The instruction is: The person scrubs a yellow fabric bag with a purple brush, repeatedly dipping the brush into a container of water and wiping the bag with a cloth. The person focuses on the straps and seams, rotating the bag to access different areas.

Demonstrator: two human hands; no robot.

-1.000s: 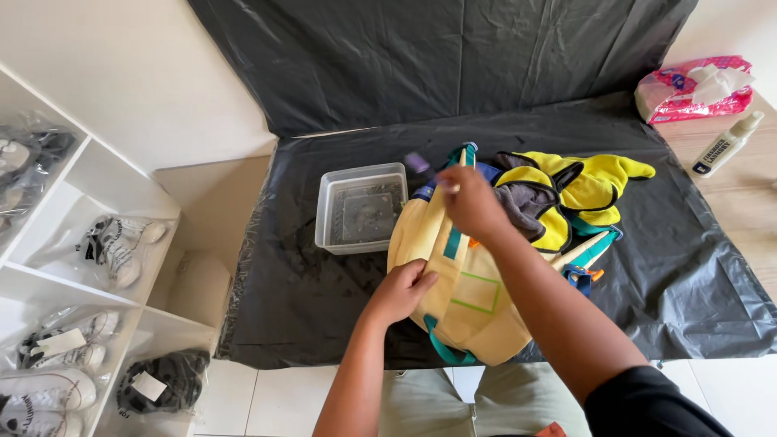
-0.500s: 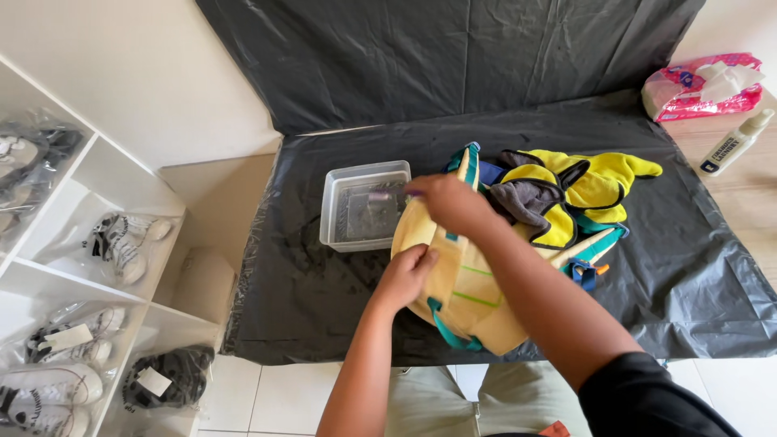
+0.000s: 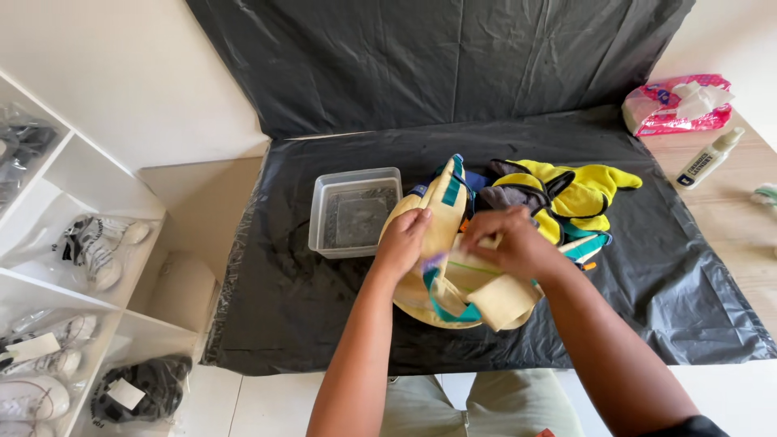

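Note:
A cream bag with teal trim (image 3: 441,279) lies on the black plastic sheet (image 3: 307,307) in front of me. My left hand (image 3: 402,240) grips the bag's upper left edge. My right hand (image 3: 506,243) holds the bag's flap and pocket, folded over toward me. Behind the bag lies a yellow and grey garment (image 3: 566,194) with teal straps. A clear plastic tub (image 3: 354,212) with a little water stands just left of the bag.
A pink packet of wipes (image 3: 676,105) and a small white bottle (image 3: 708,159) sit on the wooden table at the right. White shelves at the left hold bagged shoes (image 3: 93,243). The black sheet also covers the wall behind.
My right hand has come down from the bag's top toward me and now folds the flap over. My left hand has shifted up along the bag's left edge. The view has tilted slightly.

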